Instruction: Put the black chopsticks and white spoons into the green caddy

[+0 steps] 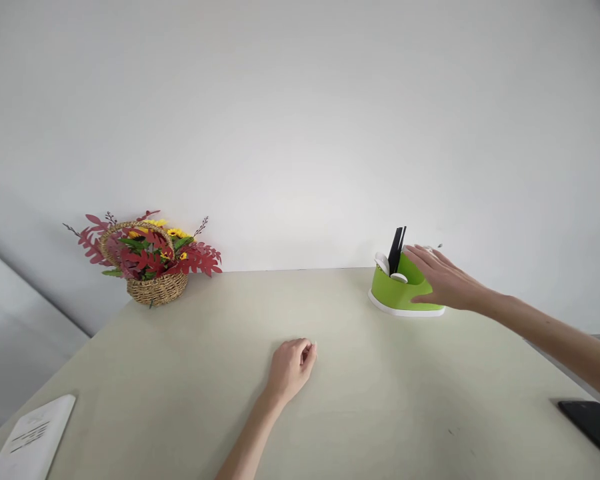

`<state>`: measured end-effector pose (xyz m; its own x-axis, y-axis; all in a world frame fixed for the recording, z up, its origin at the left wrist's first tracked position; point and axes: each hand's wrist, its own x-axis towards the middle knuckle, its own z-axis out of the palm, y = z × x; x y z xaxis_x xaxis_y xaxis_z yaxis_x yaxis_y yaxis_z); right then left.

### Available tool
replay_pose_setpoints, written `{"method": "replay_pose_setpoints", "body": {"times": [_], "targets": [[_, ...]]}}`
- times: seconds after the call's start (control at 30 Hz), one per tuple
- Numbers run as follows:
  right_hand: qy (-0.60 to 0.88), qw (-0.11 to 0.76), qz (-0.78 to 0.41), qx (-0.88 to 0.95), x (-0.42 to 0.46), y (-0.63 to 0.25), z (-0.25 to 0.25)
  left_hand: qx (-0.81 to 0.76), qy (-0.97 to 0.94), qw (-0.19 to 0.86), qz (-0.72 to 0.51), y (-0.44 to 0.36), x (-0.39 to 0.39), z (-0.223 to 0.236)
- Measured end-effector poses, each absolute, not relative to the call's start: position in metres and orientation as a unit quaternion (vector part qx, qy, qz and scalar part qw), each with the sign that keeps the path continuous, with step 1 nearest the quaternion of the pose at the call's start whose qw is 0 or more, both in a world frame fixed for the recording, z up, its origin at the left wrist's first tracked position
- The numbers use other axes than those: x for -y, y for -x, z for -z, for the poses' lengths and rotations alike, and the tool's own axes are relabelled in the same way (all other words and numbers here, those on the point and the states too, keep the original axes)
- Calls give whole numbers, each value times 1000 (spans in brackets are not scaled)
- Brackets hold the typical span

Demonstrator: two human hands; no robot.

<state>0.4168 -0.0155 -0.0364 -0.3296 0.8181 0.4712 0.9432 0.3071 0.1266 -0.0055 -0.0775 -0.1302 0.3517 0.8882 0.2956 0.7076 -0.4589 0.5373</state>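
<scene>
A green utensil holder [390, 293] with a white base stands near the wall, right of centre. Black chopsticks [395, 250] and white spoons [381, 262] stick up from its left part. My right hand [445, 280] is at the holder's right end, fingers stretched out over it and thumb apart in front. It hides that end, and I cannot tell whether it touches the holder. Some white item shows just behind its fingers, too covered to name. My left hand [291, 367] rests on the table with curled fingers, thumb near the forefinger, nothing visible in it.
On the back left stands a wicker basket [157, 290] of red leaves and yellow flowers. A white box-like item [33, 437] with dark lines lies at the front left. A black phone [593, 423] lies at the right edge of the pale table [180, 400]. A wall rises behind.
</scene>
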Motion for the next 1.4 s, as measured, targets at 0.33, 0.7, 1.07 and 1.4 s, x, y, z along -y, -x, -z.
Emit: {"method": "replay_pose_setpoints", "body": {"times": [0.33, 0.7, 1.07, 1.4], "targets": [[399, 259, 68, 877, 88, -252, 73, -493, -811, 161, -272, 6, 79, 129], [440, 343, -139, 818, 89, -187, 153, -498, -816, 146, -253, 2, 81, 131], [440, 326, -126, 827, 94, -188, 154, -486, -837, 101, -229, -2, 78, 133], [444, 339, -101, 824, 95, -188, 154, -485, -843, 84, -217, -2, 79, 132]]}}
